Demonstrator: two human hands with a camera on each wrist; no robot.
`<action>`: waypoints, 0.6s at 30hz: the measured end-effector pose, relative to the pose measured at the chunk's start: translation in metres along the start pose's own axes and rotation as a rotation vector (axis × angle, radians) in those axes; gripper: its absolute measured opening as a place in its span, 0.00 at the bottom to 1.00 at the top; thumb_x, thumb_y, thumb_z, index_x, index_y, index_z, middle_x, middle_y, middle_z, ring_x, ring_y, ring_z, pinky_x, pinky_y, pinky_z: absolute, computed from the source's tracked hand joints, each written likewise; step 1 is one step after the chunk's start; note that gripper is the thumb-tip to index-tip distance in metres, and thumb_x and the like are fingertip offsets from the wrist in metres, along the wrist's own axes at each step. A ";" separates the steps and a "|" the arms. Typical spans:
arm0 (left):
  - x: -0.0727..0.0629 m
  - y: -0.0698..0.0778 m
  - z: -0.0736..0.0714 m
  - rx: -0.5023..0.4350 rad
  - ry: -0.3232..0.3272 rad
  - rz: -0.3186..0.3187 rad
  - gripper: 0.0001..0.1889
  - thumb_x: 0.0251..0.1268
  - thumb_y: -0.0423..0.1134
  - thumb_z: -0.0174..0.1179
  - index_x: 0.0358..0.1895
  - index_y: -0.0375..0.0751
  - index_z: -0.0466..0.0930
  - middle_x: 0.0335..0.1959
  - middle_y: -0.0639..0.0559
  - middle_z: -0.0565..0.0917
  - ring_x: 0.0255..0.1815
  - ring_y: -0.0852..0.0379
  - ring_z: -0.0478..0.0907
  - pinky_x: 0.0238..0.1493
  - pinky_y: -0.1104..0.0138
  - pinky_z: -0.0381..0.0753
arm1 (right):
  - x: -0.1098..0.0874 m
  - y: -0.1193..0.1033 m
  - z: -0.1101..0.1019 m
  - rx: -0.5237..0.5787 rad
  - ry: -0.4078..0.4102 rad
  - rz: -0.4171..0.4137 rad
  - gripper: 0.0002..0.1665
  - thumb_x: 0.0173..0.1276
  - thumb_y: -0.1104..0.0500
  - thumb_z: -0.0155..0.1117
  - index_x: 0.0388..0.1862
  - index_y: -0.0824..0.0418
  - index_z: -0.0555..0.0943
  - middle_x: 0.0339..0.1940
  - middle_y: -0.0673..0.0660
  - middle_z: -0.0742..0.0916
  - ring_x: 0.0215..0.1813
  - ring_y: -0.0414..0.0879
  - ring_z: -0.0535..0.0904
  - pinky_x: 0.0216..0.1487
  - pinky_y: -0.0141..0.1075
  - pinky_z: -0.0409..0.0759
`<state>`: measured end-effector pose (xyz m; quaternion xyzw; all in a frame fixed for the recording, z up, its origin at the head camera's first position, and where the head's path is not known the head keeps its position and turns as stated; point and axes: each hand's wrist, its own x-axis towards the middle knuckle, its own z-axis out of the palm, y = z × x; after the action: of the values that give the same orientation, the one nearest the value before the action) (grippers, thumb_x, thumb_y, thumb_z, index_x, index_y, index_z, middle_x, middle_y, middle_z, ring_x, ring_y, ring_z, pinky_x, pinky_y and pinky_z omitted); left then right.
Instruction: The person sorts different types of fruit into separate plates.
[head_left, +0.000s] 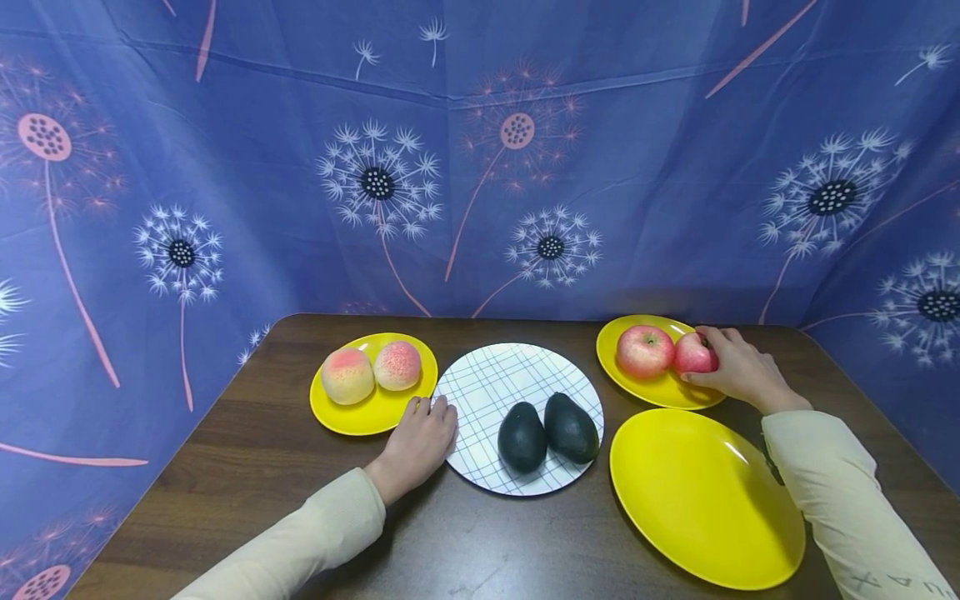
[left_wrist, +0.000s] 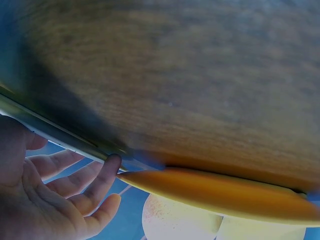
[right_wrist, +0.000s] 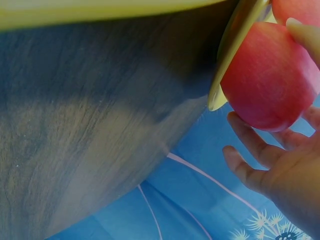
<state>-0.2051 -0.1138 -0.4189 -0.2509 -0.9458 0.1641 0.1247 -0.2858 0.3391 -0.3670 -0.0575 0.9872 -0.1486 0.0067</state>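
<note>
My right hand (head_left: 742,372) reaches over the small yellow plate at the back right and grips a red apple (head_left: 695,353). In the right wrist view, the thumb lies against one side of this apple (right_wrist: 272,77) and the fingers (right_wrist: 250,137) curve round the other. A second apple (head_left: 645,352) sits beside it on the yellow plate (head_left: 675,397). My left hand (head_left: 422,439) rests at the left rim of a white checked plate (head_left: 476,375), fingers loosely bent. Two dark green avocados (head_left: 522,437) lie on that plate.
To the left, two peaches (head_left: 347,377) sit on a small yellow plate (head_left: 367,425), close to the left hand. A larger, bare yellow plate (head_left: 705,500) lies at the front right, under the right forearm's side. Behind the wooden table (head_left: 247,450) hangs a blue dandelion-print cloth (head_left: 465,167).
</note>
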 end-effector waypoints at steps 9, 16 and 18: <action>0.001 0.000 0.002 0.008 0.030 0.002 0.19 0.60 0.47 0.57 0.50 0.38 0.75 0.44 0.44 0.79 0.41 0.49 0.76 0.52 0.57 0.74 | -0.001 0.004 0.000 0.001 0.013 -0.019 0.56 0.50 0.38 0.66 0.66 0.68 0.54 0.60 0.76 0.61 0.55 0.73 0.60 0.51 0.72 0.55; 0.001 0.000 0.002 0.011 0.012 0.007 0.20 0.60 0.48 0.57 0.51 0.39 0.74 0.45 0.44 0.79 0.42 0.49 0.76 0.52 0.57 0.74 | -0.004 0.001 -0.005 -0.012 0.032 -0.040 0.56 0.49 0.37 0.67 0.66 0.68 0.55 0.59 0.76 0.62 0.54 0.74 0.58 0.50 0.71 0.55; 0.001 -0.001 0.001 0.012 0.009 0.008 0.20 0.60 0.48 0.57 0.51 0.39 0.74 0.45 0.44 0.79 0.42 0.49 0.76 0.52 0.57 0.74 | -0.004 -0.002 -0.008 -0.019 0.033 -0.042 0.57 0.49 0.37 0.66 0.66 0.68 0.54 0.60 0.76 0.61 0.54 0.74 0.58 0.50 0.71 0.54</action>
<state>-0.2066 -0.1141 -0.4197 -0.2549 -0.9432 0.1691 0.1299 -0.2817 0.3402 -0.3592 -0.0756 0.9871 -0.1404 -0.0133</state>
